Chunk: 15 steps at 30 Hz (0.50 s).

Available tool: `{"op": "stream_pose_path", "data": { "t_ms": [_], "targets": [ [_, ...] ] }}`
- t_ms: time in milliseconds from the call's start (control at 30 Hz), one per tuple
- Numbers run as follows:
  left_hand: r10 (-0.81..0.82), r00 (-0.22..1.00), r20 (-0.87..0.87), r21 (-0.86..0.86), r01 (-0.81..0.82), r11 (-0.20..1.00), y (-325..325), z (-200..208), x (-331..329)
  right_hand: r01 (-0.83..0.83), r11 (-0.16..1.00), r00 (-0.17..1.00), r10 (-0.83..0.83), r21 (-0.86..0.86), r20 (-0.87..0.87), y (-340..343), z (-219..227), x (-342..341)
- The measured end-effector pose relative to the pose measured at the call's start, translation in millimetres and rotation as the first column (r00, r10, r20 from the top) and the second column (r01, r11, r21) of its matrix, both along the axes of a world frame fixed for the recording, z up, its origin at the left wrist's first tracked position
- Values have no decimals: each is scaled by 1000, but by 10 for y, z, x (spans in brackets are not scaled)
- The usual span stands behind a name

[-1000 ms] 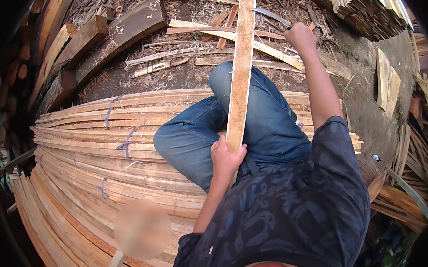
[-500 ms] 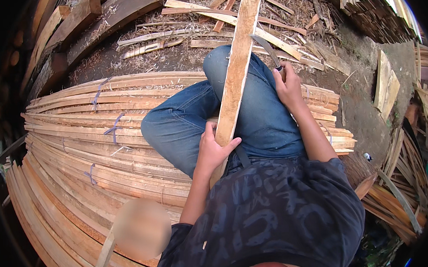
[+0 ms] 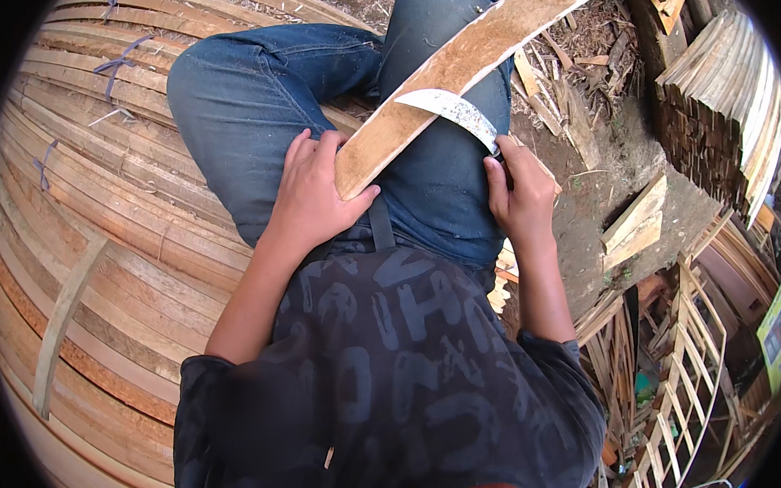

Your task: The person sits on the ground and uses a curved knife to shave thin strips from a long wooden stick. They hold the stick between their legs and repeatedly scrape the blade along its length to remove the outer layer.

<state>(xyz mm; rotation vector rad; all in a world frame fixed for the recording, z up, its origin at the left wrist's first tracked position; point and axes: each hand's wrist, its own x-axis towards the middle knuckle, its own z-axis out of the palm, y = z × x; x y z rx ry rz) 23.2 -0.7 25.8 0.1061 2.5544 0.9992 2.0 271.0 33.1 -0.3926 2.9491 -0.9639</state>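
1. Here's my left hand (image 3: 315,184), closed round the near end of a long wooden board (image 3: 486,45), fingers at one edge, thumb at the other.
2. The board slants up and right from my lap, over my jeans (image 3: 444,175), its far end out toward the top right.
3. And my right hand (image 3: 525,188), curled tight at the base of a curved blade (image 3: 461,114); my fingers hide most of the handle.
4. The blade crosses the board's face, but whether its edge bites, I can't tell.
5. I judge this board fairly light yet stiff, tippy at the far end, splintery along those pale, ragged edges.
6. Best hold? Both edges at the near end, I'd say, the leg underneath as a prop, fingers clear of the blade.
7. Off to my left, bundled wood strips (image 3: 124,293) lie in rows.
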Motion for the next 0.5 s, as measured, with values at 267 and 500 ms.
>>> {"op": "stream_pose_path", "data": {
  "t_ms": [267,500],
  "targets": [
    [-48,995,-84,50,52,997,-61,-112,3,-35,992,994,22,120,110,-87,196,121],
    [-13,997,-80,93,20,995,-71,-149,33,-50,974,998,40,222,52,-30,200,-10]
  ]
}}
